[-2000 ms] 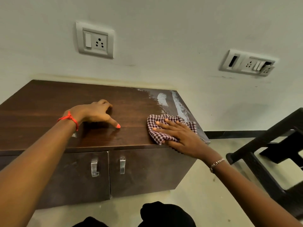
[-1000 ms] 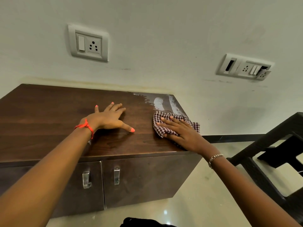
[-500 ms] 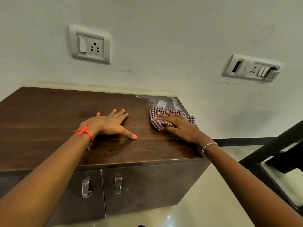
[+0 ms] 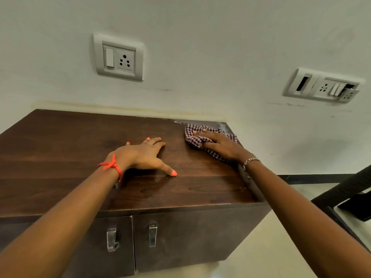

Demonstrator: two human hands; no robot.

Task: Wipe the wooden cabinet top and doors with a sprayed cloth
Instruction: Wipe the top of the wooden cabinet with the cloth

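A dark wooden cabinet top [image 4: 60,153] runs along the wall, with two doors [image 4: 180,237] below that carry metal handles [image 4: 152,235]. My right hand [image 4: 220,145] lies flat on a purple checked cloth [image 4: 193,137], pressing it onto the top's far right corner. A small pale dusty patch shows just beyond the cloth. My left hand [image 4: 144,155] rests flat on the top near the middle, fingers spread, holding nothing. It wears a red thread at the wrist.
A switch and socket plate [image 4: 119,58] sits on the wall above the cabinet. A second socket panel [image 4: 323,86] is to the right. Dark furniture legs [image 4: 345,195] stand on the pale floor at the right.
My right hand has pushed the cloth away from the front edge toward the far right corner, covering most of the pale dusty patch. My left hand has slid a little right and spread flat.
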